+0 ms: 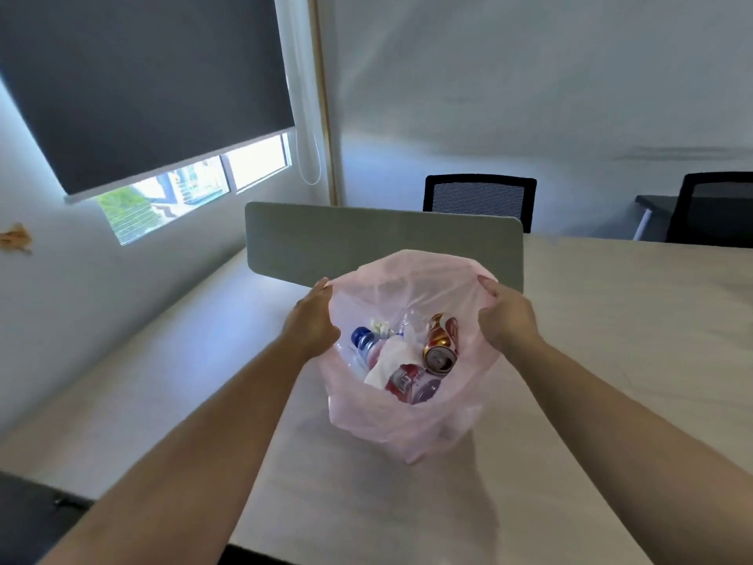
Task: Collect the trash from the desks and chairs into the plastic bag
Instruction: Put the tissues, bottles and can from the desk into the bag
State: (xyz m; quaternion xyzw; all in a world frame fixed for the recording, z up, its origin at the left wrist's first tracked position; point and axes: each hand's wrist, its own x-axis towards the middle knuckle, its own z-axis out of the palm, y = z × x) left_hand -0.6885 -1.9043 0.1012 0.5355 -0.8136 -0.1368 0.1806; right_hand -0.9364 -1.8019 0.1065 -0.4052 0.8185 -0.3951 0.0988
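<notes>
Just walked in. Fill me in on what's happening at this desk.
A person is holding a pink plastic bag open over the desk, the left hand and right hand each gripping one side of its rim. Trash is already inside: a crushed can, a bottle with a blue cap, crumpled tissue and another bottle. The desk around the bag shows no other trash. Two black chairs stand behind the divider.

Both hands hold the pink bag open over the desk.
</notes>
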